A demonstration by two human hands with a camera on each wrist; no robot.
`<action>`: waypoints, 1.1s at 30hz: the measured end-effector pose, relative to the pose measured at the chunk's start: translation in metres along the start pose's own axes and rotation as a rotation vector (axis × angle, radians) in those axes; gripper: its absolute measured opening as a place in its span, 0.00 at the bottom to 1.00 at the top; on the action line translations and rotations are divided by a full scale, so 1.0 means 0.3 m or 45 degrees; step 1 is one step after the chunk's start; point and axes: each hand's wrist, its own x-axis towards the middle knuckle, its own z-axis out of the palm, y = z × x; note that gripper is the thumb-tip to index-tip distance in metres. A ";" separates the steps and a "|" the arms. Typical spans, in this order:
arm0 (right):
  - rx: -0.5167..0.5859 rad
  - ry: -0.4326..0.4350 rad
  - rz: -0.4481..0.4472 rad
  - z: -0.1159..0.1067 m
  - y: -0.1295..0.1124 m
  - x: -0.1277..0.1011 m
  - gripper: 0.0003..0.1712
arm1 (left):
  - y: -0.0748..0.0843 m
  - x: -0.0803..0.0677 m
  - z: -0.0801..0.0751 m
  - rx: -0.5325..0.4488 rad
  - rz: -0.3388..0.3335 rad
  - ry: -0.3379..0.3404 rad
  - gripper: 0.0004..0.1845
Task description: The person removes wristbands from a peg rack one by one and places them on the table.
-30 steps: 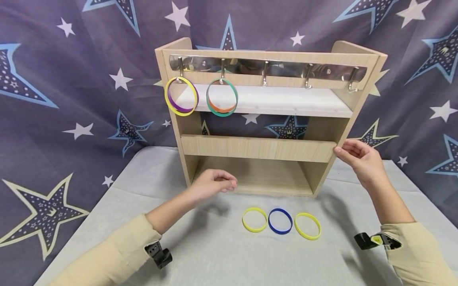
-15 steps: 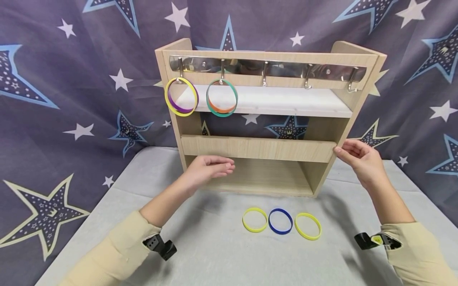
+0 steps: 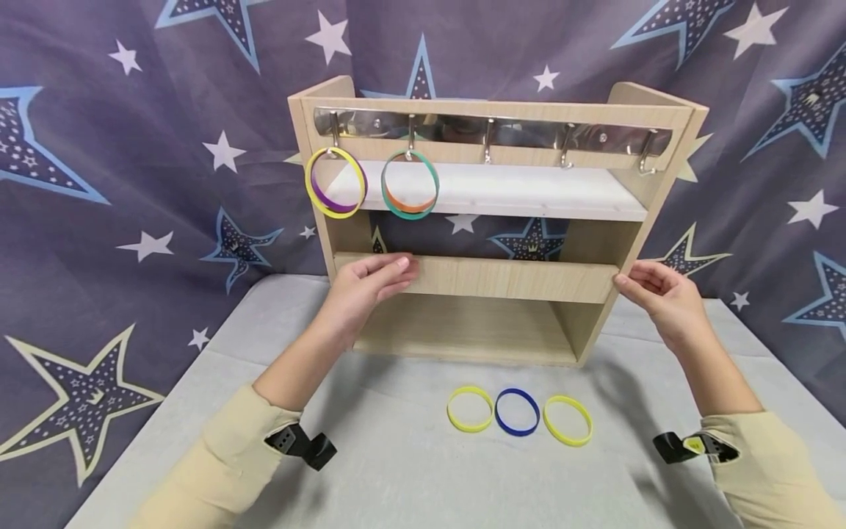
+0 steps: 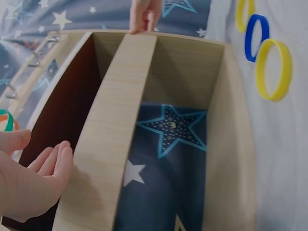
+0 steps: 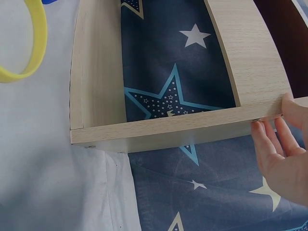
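Note:
A small wooden shelf stands on the cloth-covered table, with a metal hook rail across its top. My right hand holds the shelf's right side panel, thumb at the front edge and fingers on the outer face. My left hand is in front of the shelf's left part, fingers loosely bent with nothing in them. On the first hook hang a yellow wristband and a purple wristband. The second hook bears a green wristband and an orange wristband.
On the table before the shelf lie a yellow wristband, a blue wristband and another yellow wristband in a row. A star-patterned curtain hangs behind and along the left. Each sleeve carries a black wrist camera.
My left hand has risen from near the shelf's base to the middle crossbar. My right hand has kept its place on the side panel. The wristbands have not moved.

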 end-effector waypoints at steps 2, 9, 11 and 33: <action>-0.001 0.000 0.002 0.000 0.002 -0.001 0.14 | 0.011 0.000 0.006 -0.065 0.036 0.033 0.21; 0.001 -0.008 -0.030 0.001 -0.001 0.008 0.14 | 0.057 0.001 0.034 -0.319 0.085 0.123 0.21; 0.016 -0.013 -0.027 0.002 -0.002 0.009 0.13 | 0.069 0.001 0.041 -0.390 0.085 0.134 0.22; 0.061 -0.014 -0.036 0.005 0.014 0.002 0.14 | 0.118 0.022 0.082 -0.645 0.060 0.225 0.04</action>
